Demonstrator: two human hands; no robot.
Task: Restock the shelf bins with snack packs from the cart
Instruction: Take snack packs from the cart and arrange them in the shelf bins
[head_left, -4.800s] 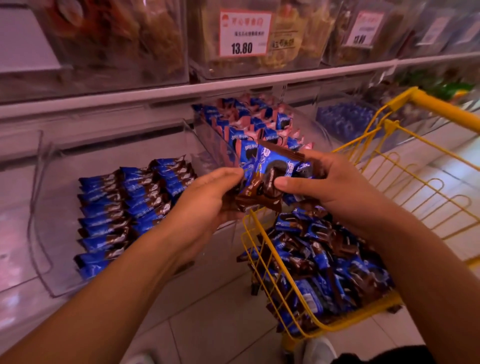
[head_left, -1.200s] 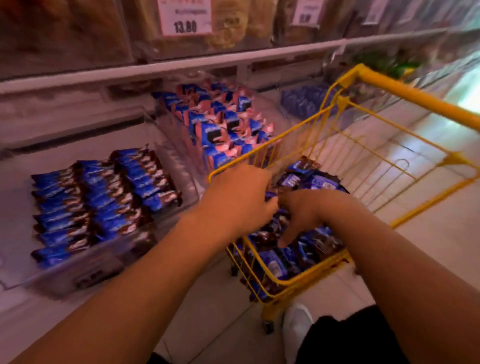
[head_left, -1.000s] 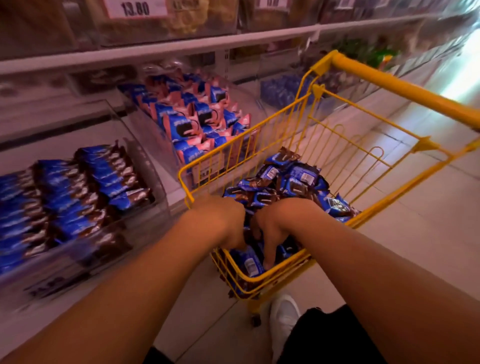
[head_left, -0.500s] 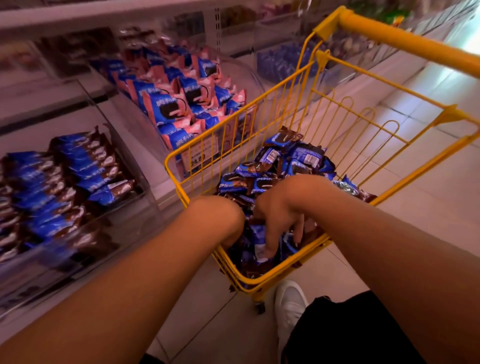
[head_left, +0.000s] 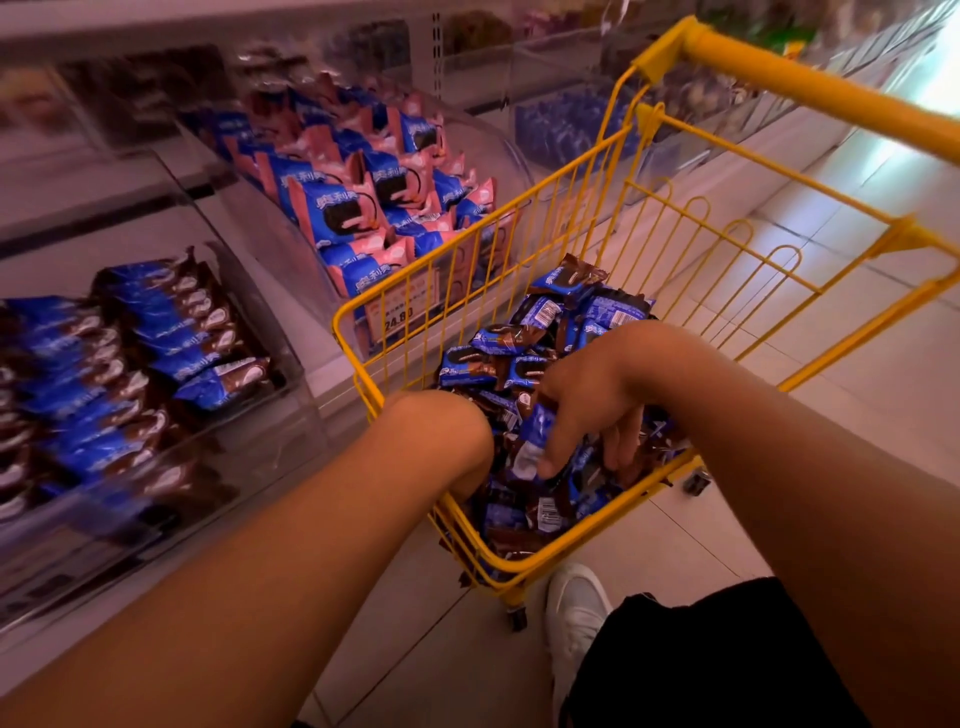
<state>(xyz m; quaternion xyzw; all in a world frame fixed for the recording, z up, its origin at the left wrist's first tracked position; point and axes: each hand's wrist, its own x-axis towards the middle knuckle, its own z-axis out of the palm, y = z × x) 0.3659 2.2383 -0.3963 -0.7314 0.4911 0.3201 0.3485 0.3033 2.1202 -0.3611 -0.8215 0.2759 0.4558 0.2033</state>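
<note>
The yellow cart (head_left: 613, 551) holds a loose heap of blue-and-brown snack packs (head_left: 524, 358), where the right hand (head_left: 597, 400) curls its fingers (head_left: 558, 441) round several and the left hand (head_left: 441, 441) hides its own, so an overfull grab may spill packs short of the clear shelf bin (head_left: 291, 457).

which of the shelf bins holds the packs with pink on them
The middle bin, just behind the yellow cart's front corner. Its packs are blue and pink; the left bin's packs are blue and brown, like those in the cart.
</note>
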